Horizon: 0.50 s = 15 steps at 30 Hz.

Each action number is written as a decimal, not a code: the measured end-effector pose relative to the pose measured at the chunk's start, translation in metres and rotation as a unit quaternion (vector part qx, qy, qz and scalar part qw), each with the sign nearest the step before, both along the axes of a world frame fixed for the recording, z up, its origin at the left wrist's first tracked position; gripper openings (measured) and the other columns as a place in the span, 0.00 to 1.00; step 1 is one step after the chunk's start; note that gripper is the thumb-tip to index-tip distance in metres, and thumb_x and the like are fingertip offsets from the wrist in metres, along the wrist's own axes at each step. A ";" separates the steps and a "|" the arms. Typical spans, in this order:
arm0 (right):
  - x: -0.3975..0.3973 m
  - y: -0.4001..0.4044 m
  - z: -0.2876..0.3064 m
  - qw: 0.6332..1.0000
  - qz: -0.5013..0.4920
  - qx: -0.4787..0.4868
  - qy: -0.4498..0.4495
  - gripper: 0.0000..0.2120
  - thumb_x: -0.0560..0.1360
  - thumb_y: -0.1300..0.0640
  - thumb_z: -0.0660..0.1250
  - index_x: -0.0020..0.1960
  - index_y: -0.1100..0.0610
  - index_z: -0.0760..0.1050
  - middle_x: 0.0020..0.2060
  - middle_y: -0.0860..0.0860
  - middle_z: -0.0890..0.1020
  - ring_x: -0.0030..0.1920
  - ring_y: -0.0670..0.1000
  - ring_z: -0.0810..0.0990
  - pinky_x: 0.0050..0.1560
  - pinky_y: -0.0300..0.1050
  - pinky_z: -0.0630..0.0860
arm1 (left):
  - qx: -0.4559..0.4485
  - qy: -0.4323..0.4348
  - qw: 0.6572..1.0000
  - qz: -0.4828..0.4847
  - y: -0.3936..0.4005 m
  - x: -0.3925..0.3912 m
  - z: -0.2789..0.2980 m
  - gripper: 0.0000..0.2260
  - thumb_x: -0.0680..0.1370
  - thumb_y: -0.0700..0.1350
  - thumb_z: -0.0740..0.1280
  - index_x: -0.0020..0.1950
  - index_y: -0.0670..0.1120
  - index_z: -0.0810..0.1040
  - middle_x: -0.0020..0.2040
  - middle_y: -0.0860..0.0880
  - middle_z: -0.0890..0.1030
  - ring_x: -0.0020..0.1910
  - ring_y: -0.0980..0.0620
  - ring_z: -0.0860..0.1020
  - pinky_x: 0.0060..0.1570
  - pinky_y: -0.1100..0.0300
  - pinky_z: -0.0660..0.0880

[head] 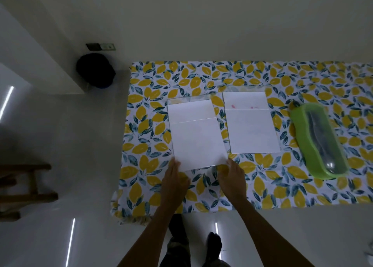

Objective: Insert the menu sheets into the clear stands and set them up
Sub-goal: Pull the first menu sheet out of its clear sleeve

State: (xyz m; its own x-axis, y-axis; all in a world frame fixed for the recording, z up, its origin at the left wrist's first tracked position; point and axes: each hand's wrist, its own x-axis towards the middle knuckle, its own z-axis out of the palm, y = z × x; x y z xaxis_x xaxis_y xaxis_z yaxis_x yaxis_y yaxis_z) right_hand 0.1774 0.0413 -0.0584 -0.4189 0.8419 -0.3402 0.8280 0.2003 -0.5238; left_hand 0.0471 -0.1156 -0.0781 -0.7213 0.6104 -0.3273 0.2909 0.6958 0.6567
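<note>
A tabletop [262, 188] covered in a lemon-and-leaf print cloth fills the right half of the view, against a pale wall; the glossy floor [60, 135] lies to its left and near side. On the cloth, far right, lies a long green case [298, 129] with a clear lid, angled toward the near right. Two white sheet sets lie flat side by side near the middle. The right sheets [253, 131] lie untouched, with faint red marks near the top and a clear stand edge showing around them. The left sheets [196, 141] lie slightly tilted, a horizontal line crossing their upper part, with a clear stand's [177, 101] rim just visible above the top edge. The left hand [174, 181] touches the near left corner of the left sheets, fingers loosely together, pinching or pressing I cannot tell. The right hand [232, 179] meets the near right corner the same way, grip unclear. A dark round object [95, 70] sits on the floor by the wall, and a wooden frame [26, 188] stands at far left.
</note>
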 end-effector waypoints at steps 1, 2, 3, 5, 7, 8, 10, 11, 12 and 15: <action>0.000 0.000 0.000 1.000 -0.001 -0.008 0.005 0.25 0.76 0.52 0.65 0.72 0.58 0.67 0.65 0.57 0.75 0.67 0.59 0.70 0.64 0.54 0.70 | 0.000 0.006 1.000 0.002 0.001 0.002 0.000 0.33 0.75 0.48 0.72 0.77 0.43 0.62 0.81 0.46 0.57 0.77 0.47 0.61 0.71 0.54 0.63; 0.000 -0.001 0.001 1.000 -0.008 -0.019 0.016 0.26 0.75 0.52 0.65 0.72 0.57 0.67 0.65 0.56 0.75 0.67 0.59 0.70 0.64 0.54 0.70 | 0.001 0.013 1.000 0.004 0.001 0.003 0.000 0.33 0.75 0.47 0.72 0.77 0.43 0.63 0.81 0.46 0.58 0.77 0.47 0.62 0.71 0.53 0.64; -0.001 -0.001 0.005 0.999 -0.021 -0.036 0.026 0.28 0.74 0.51 0.65 0.72 0.56 0.66 0.66 0.55 0.75 0.68 0.59 0.70 0.65 0.55 0.70 | 0.001 0.020 1.000 0.009 0.002 0.004 -0.001 0.33 0.75 0.47 0.72 0.77 0.43 0.63 0.80 0.46 0.59 0.76 0.47 0.62 0.70 0.52 0.65; -0.002 0.000 0.011 0.996 -0.041 -0.072 0.043 0.32 0.70 0.47 0.64 0.72 0.55 0.67 0.67 0.53 0.74 0.68 0.57 0.70 0.65 0.56 0.71 | 0.010 0.024 0.999 0.030 0.005 0.007 -0.003 0.32 0.74 0.42 0.72 0.76 0.42 0.65 0.79 0.44 0.61 0.76 0.45 0.64 0.70 0.50 0.66; -0.003 0.005 0.016 0.991 -0.051 -0.106 0.064 0.33 0.66 0.45 0.63 0.70 0.53 0.68 0.65 0.52 0.76 0.67 0.56 0.72 0.63 0.56 0.74 | 0.039 -0.025 0.994 0.097 0.011 0.010 -0.001 0.31 0.72 0.37 0.70 0.74 0.45 0.67 0.76 0.45 0.67 0.74 0.45 0.66 0.71 0.49 0.67; -0.003 0.008 0.019 0.988 -0.057 -0.124 0.075 0.33 0.65 0.45 0.64 0.69 0.52 0.69 0.64 0.51 0.77 0.65 0.55 0.74 0.61 0.56 0.75 | 0.058 -0.059 0.987 0.140 0.015 0.010 0.003 0.31 0.71 0.36 0.69 0.73 0.47 0.68 0.73 0.46 0.70 0.72 0.45 0.68 0.70 0.48 0.68; -0.002 0.014 0.026 0.979 -0.075 -0.163 0.095 0.30 0.67 0.46 0.68 0.68 0.51 0.70 0.60 0.50 0.79 0.58 0.52 0.77 0.54 0.50 0.76 | 0.079 -0.109 0.971 0.198 0.020 0.009 0.013 0.29 0.70 0.35 0.69 0.71 0.48 0.70 0.69 0.46 0.73 0.68 0.45 0.71 0.65 0.47 0.72; 0.000 0.015 0.030 0.975 -0.077 -0.177 0.105 0.29 0.69 0.47 0.69 0.68 0.51 0.70 0.59 0.50 0.79 0.55 0.51 0.77 0.51 0.47 0.75 | 0.087 -0.117 0.966 0.212 0.021 0.007 0.017 0.28 0.71 0.36 0.69 0.70 0.48 0.71 0.68 0.46 0.75 0.66 0.44 0.73 0.63 0.46 0.74; 0.003 0.015 0.034 0.973 -0.074 -0.184 0.118 0.27 0.70 0.47 0.69 0.67 0.51 0.70 0.58 0.49 0.78 0.53 0.50 0.76 0.49 0.46 0.73 | 0.097 -0.116 0.963 0.222 0.020 0.004 0.019 0.27 0.71 0.37 0.70 0.70 0.47 0.71 0.67 0.45 0.76 0.65 0.44 0.74 0.61 0.45 0.75; 0.014 0.011 0.047 0.970 -0.063 -0.174 0.157 0.24 0.71 0.47 0.69 0.65 0.50 0.72 0.57 0.48 0.78 0.54 0.50 0.77 0.49 0.46 0.73 | 0.132 -0.096 0.957 0.239 0.012 0.001 0.032 0.26 0.70 0.45 0.70 0.68 0.47 0.74 0.63 0.45 0.79 0.63 0.44 0.78 0.58 0.45 0.79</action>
State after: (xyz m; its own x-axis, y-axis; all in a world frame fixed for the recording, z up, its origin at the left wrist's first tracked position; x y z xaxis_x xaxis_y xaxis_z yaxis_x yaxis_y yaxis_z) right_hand 0.1910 0.0518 -0.0112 -0.4496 0.7501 -0.4850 0.6230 -0.1257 -0.7720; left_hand 0.0483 -0.1033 -0.0456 -0.8812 0.3050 -0.3613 -0.1625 0.5221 0.8373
